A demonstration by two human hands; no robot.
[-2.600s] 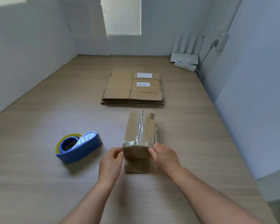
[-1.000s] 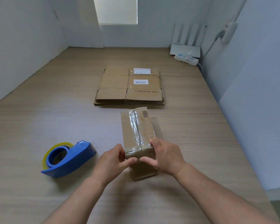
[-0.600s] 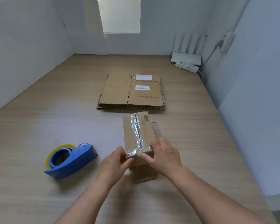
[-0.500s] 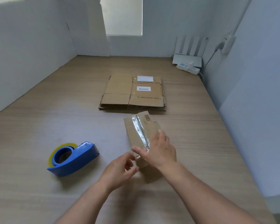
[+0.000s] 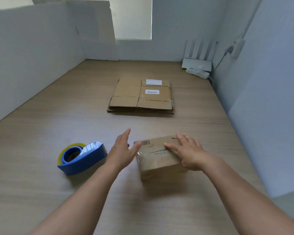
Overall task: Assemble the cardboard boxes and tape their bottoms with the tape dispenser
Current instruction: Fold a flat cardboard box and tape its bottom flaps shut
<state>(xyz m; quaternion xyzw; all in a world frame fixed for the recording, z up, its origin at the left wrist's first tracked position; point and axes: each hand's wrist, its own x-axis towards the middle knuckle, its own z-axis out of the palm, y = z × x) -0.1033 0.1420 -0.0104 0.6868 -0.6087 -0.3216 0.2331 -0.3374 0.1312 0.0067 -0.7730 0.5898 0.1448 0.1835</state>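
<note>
A small assembled cardboard box [image 5: 157, 157] stands on the wooden table in front of me, its long side now lying crosswise, with clear tape along its top seam. My right hand [image 5: 187, 150] lies flat on the right part of its top, fingers straight. My left hand [image 5: 123, 150] is at the box's left end with straight fingers, the thumb touching the taped corner. A blue tape dispenser [image 5: 81, 157] with a yellowish roll sits on the table to the left of my left hand.
A stack of flattened cardboard boxes [image 5: 141, 96] with white labels lies further back at the table's middle. A white router and power strip [image 5: 196, 67] sit at the back right corner. Grey walls close in the table on the left, back and right.
The box has been turned about a quarter turn, from pointing away from me to lying crosswise. My hands have let go of its near end and now lie open on it.
</note>
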